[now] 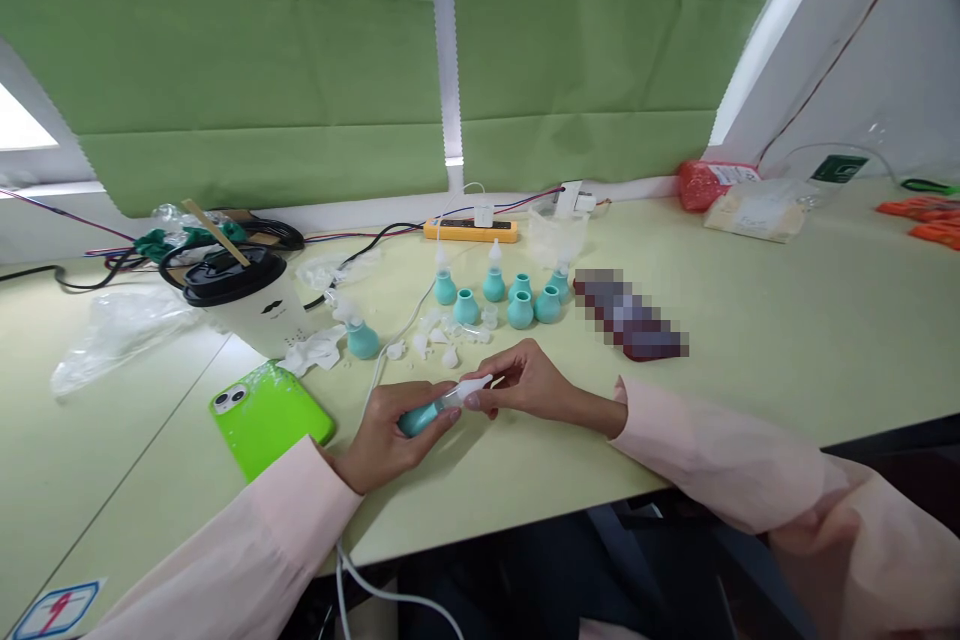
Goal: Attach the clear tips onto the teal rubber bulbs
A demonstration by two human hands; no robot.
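Note:
My left hand (pixel 396 430) is wrapped round a teal squeeze bulb (pixel 420 418), which lies tilted with its neck to the right. A clear and white nozzle (pixel 466 390) sits at the bulb's neck, and the fingers of my right hand (pixel 525 382) pinch it near its tip. Beyond my hands stand several teal bulbs (pixel 520 310), some open at the top and some with white nozzles. Small clear and white plastic parts (pixel 450 357) lie in front of them. Another teal bulb (pixel 362 340) with a white top stands to the left.
A lidded cup (pixel 259 315) and a green phone (pixel 274 420) are at the left. A dark, blurred-out phone (pixel 634 320) lies at the right. A yellow power strip (pixel 470 231) is at the back. A white cable (pixel 382 345) crosses the table (pixel 757 340) beside my left hand.

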